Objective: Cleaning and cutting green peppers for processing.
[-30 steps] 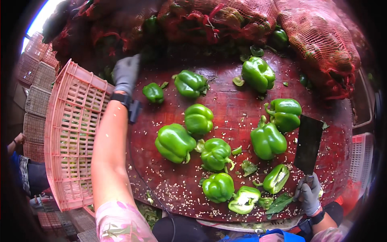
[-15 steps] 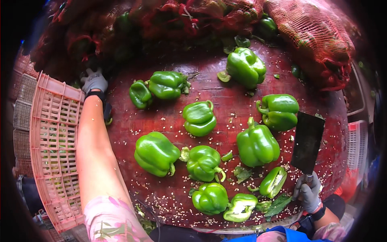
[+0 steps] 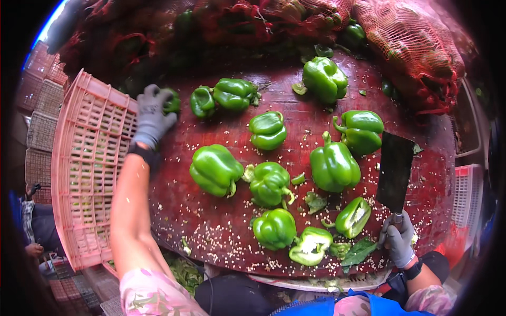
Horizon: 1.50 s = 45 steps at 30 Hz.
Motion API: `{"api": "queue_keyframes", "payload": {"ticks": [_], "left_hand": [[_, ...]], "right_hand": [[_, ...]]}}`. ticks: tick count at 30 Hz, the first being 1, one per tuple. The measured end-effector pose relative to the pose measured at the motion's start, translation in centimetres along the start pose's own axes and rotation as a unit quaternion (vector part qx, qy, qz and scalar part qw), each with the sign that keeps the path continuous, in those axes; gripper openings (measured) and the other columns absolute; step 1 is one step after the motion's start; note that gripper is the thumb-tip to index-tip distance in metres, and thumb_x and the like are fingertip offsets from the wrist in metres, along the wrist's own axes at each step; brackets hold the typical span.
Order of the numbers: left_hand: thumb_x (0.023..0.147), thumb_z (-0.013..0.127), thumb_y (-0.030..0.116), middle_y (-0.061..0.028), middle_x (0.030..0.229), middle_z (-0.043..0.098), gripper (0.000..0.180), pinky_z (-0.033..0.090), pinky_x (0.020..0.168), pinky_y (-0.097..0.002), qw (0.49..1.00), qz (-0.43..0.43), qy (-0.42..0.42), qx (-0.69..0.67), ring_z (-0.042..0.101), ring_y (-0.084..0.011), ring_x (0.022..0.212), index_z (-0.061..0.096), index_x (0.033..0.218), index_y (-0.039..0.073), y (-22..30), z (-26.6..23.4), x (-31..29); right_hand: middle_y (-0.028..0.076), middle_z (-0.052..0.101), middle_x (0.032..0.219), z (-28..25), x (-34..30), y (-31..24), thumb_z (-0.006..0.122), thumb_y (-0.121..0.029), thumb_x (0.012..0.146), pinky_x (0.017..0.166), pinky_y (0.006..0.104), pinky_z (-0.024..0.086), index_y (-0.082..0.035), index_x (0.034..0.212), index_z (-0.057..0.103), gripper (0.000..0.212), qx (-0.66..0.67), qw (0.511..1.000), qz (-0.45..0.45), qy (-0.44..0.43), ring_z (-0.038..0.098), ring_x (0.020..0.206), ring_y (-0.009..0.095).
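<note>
My left hand (image 3: pixel 153 116), in a grey glove, is at the table's left edge beside the pink crate. Its fingers are curled round a green bell pepper (image 3: pixel 172 101), mostly hidden behind them. In my right hand (image 3: pixel 400 241), also gloved, is the handle of a cleaver (image 3: pixel 395 171), its broad dark blade lying over the table's right side. Several whole peppers are spread over the middle, such as a large bell pepper (image 3: pixel 215 166). Nearest me lie a cut pepper (image 3: pixel 311 247) with pale flesh showing and another opened pepper (image 3: pixel 353 217).
Pale seeds and leaf scraps litter the red table (image 3: pixel 211 231). Red mesh sacks (image 3: pixel 406 47) are heaped along the far side. A tilted pink crate (image 3: pixel 95 168) stands at the left, with more stacked crates (image 3: pixel 41 131) beyond. Part of another person (image 3: pixel 45 226) shows far left.
My left hand has come back from the dark far left corner toward me and to the right, now with a pepper in its fingers. My right hand still holds the cleaver.
</note>
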<state>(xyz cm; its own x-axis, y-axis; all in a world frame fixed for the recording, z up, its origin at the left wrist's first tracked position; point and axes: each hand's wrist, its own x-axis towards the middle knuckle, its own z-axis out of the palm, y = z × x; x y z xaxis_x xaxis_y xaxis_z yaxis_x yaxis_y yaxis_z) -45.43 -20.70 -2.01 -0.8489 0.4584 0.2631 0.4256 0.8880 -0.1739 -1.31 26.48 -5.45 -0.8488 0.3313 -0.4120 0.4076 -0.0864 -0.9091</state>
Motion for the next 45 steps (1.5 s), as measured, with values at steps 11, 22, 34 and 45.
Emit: {"api": "queue_keyframes", "payload": {"ticks": [11,22,34,45], "left_hand": [[0.081,0.070,0.050,-0.0161,0.128,0.057,0.057,0.042,0.100,-0.0446,0.987,-0.130,0.091,0.014,0.053,-0.0348,0.116,0.062,0.124,0.013,1.2,-4.5,-7.0],[0.093,0.052,0.054,-0.0218,0.117,0.064,0.057,0.046,0.097,-0.0440,0.977,-0.114,-0.038,-0.175,0.058,-0.0398,0.113,0.060,0.126,0.008,6.5,-2.4,-0.8],[0.086,0.069,0.044,-0.0215,0.130,0.058,0.062,0.040,0.105,-0.0371,0.903,0.050,-0.301,-0.301,0.053,-0.0306,0.124,0.055,0.134,0.008,23.0,-5.7,6.4],[0.057,0.082,0.040,-0.0254,0.119,0.059,0.099,0.047,0.099,-0.0423,0.956,0.022,-0.125,-0.265,0.059,-0.0377,0.112,0.043,0.143,0.010,31.1,-5.7,7.7]], "right_hand": [[0.004,0.055,0.077,-0.3,0.4,-0.3,0.055,-0.009,0.091,0.047,0.0245,0.048,0.002,0.132,0.040,0.045,0.040,0.997,-0.036,-0.048,0.056,0.053,0.011],[0.003,0.057,0.077,-0.5,0.2,-0.2,0.062,-0.011,0.090,0.048,0.0237,0.048,0.003,0.134,0.042,0.050,0.034,0.998,-0.046,-0.036,0.057,0.056,0.009],[0.001,0.059,0.073,-1.1,0.7,-0.1,0.064,-0.014,0.091,0.048,0.0242,0.047,0.002,0.133,0.046,0.049,0.073,0.996,-0.039,-0.046,0.058,0.055,0.008],[0.007,0.065,0.077,-1.3,0.3,-0.8,0.066,-0.022,0.091,0.052,0.0285,0.051,0.002,0.131,0.047,0.050,0.022,0.995,-0.056,-0.074,0.062,0.057,0.011]]}}
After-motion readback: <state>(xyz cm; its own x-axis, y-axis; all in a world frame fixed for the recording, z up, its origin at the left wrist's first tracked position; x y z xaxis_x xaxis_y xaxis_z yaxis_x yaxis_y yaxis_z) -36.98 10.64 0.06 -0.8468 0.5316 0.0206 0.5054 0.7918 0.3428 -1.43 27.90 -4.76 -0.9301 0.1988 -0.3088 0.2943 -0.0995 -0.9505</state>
